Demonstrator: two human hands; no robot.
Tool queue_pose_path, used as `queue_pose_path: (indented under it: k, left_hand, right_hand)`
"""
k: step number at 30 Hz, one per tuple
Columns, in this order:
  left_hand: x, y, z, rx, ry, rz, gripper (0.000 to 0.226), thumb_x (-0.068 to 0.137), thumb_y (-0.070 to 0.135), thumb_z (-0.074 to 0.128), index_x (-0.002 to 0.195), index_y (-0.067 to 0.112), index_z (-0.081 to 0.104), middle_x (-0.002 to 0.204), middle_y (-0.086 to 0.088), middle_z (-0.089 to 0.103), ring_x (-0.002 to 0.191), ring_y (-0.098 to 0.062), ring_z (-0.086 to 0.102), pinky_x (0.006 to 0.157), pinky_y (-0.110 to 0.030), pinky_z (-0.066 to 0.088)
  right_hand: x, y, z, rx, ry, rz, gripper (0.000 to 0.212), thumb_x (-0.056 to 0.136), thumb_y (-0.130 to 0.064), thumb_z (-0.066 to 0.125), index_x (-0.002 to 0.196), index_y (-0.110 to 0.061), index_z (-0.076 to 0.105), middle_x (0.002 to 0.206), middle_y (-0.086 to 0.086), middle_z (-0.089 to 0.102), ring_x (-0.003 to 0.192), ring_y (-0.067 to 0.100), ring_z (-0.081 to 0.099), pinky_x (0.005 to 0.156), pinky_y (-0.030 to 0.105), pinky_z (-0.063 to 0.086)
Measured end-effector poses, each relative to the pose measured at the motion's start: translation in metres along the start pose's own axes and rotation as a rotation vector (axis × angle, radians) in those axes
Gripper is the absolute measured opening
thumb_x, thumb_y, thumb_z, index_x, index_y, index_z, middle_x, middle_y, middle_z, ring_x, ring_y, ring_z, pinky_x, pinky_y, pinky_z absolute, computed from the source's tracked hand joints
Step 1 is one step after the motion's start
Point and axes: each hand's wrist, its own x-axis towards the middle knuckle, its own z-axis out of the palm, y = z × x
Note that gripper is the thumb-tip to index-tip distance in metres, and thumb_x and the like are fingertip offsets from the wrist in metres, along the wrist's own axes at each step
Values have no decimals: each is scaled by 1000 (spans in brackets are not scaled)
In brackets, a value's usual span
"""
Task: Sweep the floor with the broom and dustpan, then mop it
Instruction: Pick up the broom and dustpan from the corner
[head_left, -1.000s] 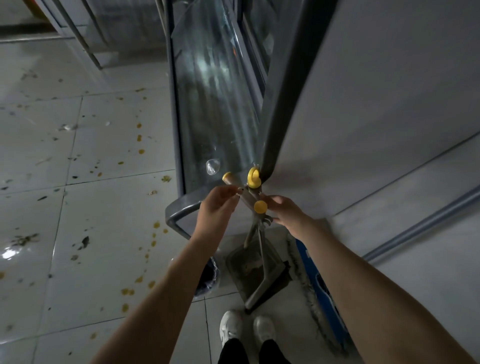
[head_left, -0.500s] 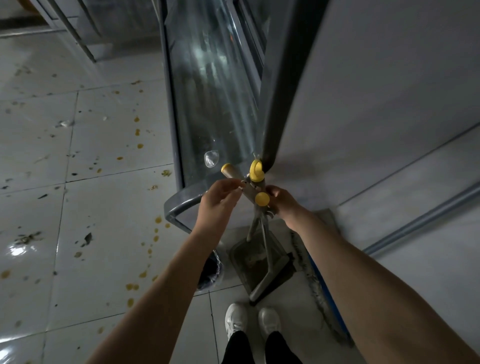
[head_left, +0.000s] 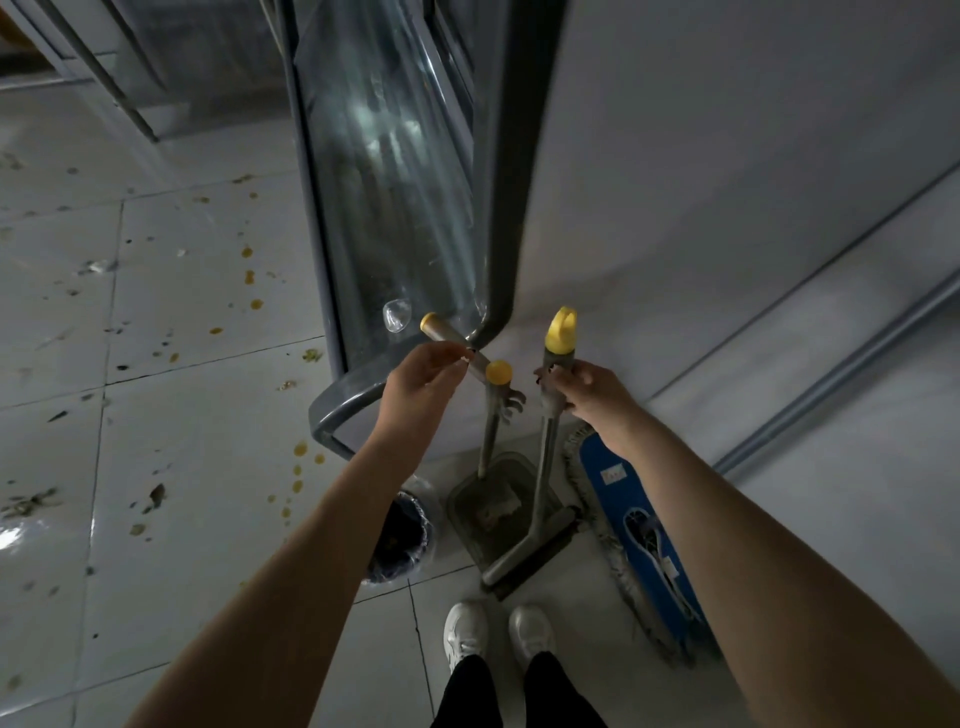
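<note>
My left hand (head_left: 423, 371) grips the crossbar handle of the grey dustpan (head_left: 493, 506), which stands on the floor by the wall with dirt in its tray. My right hand (head_left: 576, 387) grips the grey broom handle (head_left: 549, 441) just below its yellow hook cap (head_left: 561, 327). The broom's flat head (head_left: 537, 558) rests on the floor at the dustpan's front edge. A blue flat mop (head_left: 636, 519) with a grey fringe lies on the floor to the right, along the wall.
A glass display case with a grey frame (head_left: 395, 208) stands straight ahead. A small black-lined bin (head_left: 400, 535) sits left of the dustpan. The white tiled floor (head_left: 171, 415) on the left carries yellow spots and dark scraps. My white shoes (head_left: 498, 634) are below.
The broom handle has come away from the dustpan handle: my right hand moved it to the right and upright. My left hand stays on the dustpan handle.
</note>
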Motion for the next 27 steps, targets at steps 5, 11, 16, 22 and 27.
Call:
queue_pose_path:
  k: [5, 11, 16, 22, 27]
  left_hand:
    - [-1, -4, 0, 53, -14, -18, 16, 90, 10, 55, 93, 24, 62, 94, 6, 66, 91, -10, 61, 86, -33, 48]
    - [-6, -9, 6, 203, -33, 36, 27, 88, 9, 58, 86, 35, 60, 85, 20, 62, 75, 7, 56, 67, -4, 44]
    - [-1, -4, 0, 418, -88, 120, 26, 84, 7, 64, 101, 27, 62, 103, 8, 64, 98, -4, 57, 81, -13, 42]
    - [23, 3, -9, 661, -206, 201, 46, 80, 13, 71, 123, 17, 57, 122, -4, 60, 111, -19, 57, 98, -29, 44]
    - [45, 1, -10, 888, -340, 379, 51, 73, 17, 78, 120, 14, 61, 107, -5, 68, 93, -19, 64, 85, -21, 45]
  right_hand:
    - [-21, -5, -11, -128, -79, 13, 73, 67, -59, 60, 124, -13, 59, 110, -2, 63, 102, 13, 56, 91, 33, 40]
    - [-41, -8, -24, -298, -108, 43, 47, 86, -47, 58, 112, -7, 65, 58, -7, 53, 54, 8, 48, 58, 22, 39]
    - [-56, -16, -28, -214, -97, 13, 53, 79, -47, 63, 116, -10, 64, 114, 6, 67, 108, 21, 60, 100, 40, 44]
    - [-68, -22, -29, 70, -48, -69, 82, 33, -74, 78, 90, -17, 68, 102, 6, 70, 113, 30, 58, 106, 51, 36]
    - [-69, -29, -23, 143, -80, -113, 84, 24, -74, 80, 79, -12, 63, 83, 3, 66, 94, 27, 58, 98, 49, 41]
